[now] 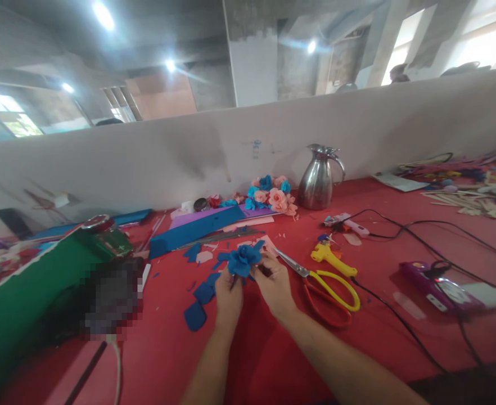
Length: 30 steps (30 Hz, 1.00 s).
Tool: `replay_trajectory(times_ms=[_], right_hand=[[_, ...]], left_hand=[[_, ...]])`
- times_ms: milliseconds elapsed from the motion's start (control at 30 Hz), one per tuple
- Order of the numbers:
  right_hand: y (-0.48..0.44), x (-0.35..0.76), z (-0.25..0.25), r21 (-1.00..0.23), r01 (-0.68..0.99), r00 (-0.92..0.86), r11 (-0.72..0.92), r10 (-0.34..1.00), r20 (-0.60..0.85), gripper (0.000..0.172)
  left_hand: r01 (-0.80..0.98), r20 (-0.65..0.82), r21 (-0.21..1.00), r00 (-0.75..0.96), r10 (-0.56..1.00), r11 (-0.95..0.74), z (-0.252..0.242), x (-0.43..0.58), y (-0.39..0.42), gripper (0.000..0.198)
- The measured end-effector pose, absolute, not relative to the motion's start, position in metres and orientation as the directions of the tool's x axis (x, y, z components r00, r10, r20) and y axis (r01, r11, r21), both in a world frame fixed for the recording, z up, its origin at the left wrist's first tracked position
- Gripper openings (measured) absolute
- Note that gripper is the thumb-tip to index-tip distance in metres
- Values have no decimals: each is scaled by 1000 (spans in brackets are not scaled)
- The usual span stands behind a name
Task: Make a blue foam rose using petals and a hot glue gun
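Note:
A dark blue paper flower (pixel 243 260) is held up over the red table between both hands. My left hand (pixel 229 289) pinches it from below on the left side. At its lower right edge, the fingers of my right hand (pixel 273 281) are closed on a petal. Cut blue petals (pixel 195 316) lie on the table left of my left hand. Scissors (pixel 315 275) with one yellow and one red handle rest just right of my right hand, blades pointing up and left. Beyond them is a yellow glue gun (pixel 332 259) with a black cable.
A steel jug (pixel 318 179) stands against the low white wall, beside a bunch of pink and blue paper flowers (pixel 273 194). Blue sheets (pixel 193 232) lie behind my hands. A purple power strip (pixel 440 289) with cables is at right; a green box (pixel 41 298) stands left.

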State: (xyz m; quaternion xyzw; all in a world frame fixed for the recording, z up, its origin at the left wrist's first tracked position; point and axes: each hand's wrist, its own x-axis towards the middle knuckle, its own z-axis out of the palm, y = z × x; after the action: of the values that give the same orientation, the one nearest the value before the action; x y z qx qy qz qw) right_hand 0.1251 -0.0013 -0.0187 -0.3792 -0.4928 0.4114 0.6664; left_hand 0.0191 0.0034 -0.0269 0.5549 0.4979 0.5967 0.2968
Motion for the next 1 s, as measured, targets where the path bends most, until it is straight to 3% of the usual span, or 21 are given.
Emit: replay_trajectory(times_ms=[167,267,367,467,600,767,900,1000], right_hand=[[-2,125,-18,-927,-187,134,326,943,304,12],[-1,126,-22,-959,-129,146,251,962,232,23],[0,128,-27,-979,-73,168,192,970,178,36],[1,130,-33,-980,-45,175,193,968,183,26],[-2,128,-38,-953,150,135,264,949,284,19],[-9,115,-29,-771,432,-124,468,877,464,15],[-17,92,-18,-638,531,-380,558,830,409,14],[-24,73,-15,-600,558,-458,573,816,354,13]], left_hand=[[129,314,948,-254,915,-290,-32,19,4,13],[-25,242,959,-438,866,-281,-28,11,8,17],[-136,191,893,-750,634,-429,-16,-10,13,24],[-96,214,798,-878,428,-596,-6,-45,13,29],[71,325,776,-897,300,-626,-8,-84,4,29],[37,246,811,-927,283,-584,-17,-91,-1,29],[42,254,844,-909,331,-534,-17,-83,5,30],[34,239,853,-912,332,-520,-20,-83,8,29]])
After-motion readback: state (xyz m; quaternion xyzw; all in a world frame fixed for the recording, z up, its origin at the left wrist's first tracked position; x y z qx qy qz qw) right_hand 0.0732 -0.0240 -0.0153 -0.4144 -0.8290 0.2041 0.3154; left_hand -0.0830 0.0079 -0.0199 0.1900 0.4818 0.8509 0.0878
